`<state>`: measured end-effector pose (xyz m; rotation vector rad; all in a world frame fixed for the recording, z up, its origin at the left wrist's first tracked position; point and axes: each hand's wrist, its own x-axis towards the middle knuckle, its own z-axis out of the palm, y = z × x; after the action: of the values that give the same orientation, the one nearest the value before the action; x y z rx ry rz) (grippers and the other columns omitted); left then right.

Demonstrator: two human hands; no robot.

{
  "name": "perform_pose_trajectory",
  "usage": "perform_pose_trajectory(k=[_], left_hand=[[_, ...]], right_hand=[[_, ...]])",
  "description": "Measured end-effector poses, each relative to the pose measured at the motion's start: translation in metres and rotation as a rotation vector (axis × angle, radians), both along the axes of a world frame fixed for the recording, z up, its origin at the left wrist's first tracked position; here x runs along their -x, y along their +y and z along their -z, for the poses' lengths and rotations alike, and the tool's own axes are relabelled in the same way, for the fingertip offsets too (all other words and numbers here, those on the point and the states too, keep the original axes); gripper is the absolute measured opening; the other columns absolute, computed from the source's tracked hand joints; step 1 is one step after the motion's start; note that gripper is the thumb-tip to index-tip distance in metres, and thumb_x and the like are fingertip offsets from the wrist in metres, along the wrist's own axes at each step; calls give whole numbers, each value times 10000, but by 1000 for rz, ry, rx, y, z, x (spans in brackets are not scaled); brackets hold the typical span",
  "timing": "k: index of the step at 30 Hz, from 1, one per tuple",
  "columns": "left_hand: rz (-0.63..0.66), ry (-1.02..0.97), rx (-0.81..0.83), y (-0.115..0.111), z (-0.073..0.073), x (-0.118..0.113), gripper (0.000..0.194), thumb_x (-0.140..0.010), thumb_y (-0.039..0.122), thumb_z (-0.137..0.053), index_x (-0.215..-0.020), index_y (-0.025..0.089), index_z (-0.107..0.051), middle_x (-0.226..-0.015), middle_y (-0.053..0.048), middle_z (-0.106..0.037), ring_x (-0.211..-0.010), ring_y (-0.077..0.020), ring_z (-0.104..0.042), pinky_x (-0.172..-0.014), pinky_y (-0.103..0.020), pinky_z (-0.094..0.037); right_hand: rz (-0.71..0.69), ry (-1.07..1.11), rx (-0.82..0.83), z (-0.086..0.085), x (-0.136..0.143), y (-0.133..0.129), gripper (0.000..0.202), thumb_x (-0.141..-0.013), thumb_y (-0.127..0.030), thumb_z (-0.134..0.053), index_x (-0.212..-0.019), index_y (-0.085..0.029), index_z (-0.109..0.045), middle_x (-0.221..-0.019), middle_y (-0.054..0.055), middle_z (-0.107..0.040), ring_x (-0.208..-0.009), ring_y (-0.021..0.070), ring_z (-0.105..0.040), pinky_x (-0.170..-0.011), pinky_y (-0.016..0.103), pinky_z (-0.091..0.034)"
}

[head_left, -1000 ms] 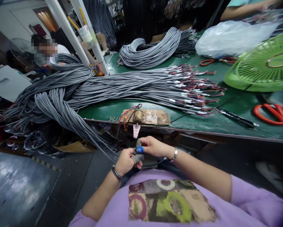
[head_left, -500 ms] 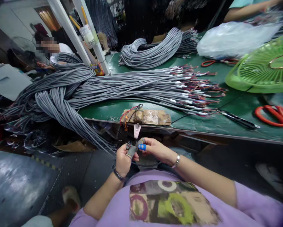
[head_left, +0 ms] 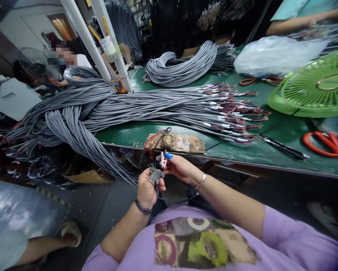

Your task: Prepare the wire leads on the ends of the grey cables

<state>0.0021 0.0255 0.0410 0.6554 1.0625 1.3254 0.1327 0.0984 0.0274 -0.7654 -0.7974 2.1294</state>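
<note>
My left hand is closed on a grey cable, its thumb in a grey finger cover. Thin coloured wire ends fan out above its fingers. My right hand, with blue tape on the thumb, pinches a pale pink clip just above and right of the wires. The clip hangs at the bench edge, below a wooden block with red and black leads. Whether the clip's jaws touch the wires is too small to tell.
Grey cables with stripped ends lie across the green bench, some drooping off its front at left. To the right are a black-handled tool, orange-handled scissors, a green fan and a plastic bag. Other people work behind and at right.
My right hand has moved up from beside the left fingers to the pink clip and now grips it. My left hand stays nearly in place with the cable.
</note>
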Motion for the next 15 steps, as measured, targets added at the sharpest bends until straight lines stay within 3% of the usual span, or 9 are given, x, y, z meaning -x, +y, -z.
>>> perform_pose_trajectory(k=[6, 11, 15], left_hand=[[5, -19, 23, 4, 2, -1, 257, -657, 364, -718, -692, 144, -590, -508, 20, -592, -350, -70, -485, -325, -169, -396], [7, -50, 42, 6, 3, -2, 240, -665, 350, -709, -700, 144, -591, -483, 34, -571, -339, -63, -474, -325, -159, -395], [-8, -51, 63, 7, 6, -4, 233, -661, 335, -712, -707, 143, -589, -505, 29, -586, -342, -58, -476, -330, -156, -402]], right_hand=[[187, -161, -312, 11, 1, -6, 457, -760, -607, -582, -737, -154, -634, -666, 22, -610, -610, 113, -523, -603, 245, -436], [101, 48, -58, 12, 5, -3, 433, -727, -589, -639, -759, -157, -652, -689, 24, -621, -616, 114, -537, -591, 249, -454], [170, 122, 61, 9, 11, -1, 341, -710, -491, -713, -760, -156, -673, -661, 18, -625, -603, 103, -536, -574, 225, -449]])
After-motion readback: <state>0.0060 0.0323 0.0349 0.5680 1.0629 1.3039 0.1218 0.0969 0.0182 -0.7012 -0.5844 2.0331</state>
